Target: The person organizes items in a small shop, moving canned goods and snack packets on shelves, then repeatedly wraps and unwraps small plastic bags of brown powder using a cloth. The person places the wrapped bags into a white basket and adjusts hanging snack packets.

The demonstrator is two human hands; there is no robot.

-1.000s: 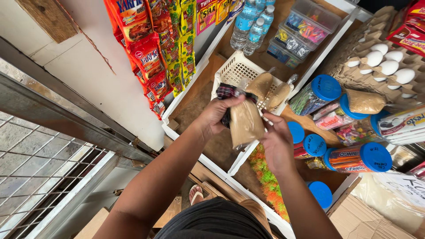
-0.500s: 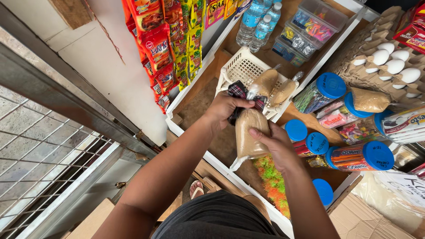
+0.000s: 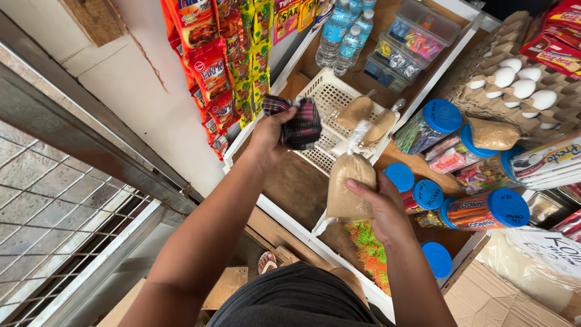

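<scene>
Brown-powder bag gripped in R hand, over shelf's front edge | L hand clutches plaid cloth | white basket behind, w/ two more bags

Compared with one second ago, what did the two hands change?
The left hand left the bag and lifted the checked cloth toward the white basket. The right hand alone holds the bag of brown powder. The jars and eggs stayed.

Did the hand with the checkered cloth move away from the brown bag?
Yes. The left hand with the checkered cloth has moved off the bag of brown powder, up and left toward the white basket. The right hand keeps the bag.
</scene>
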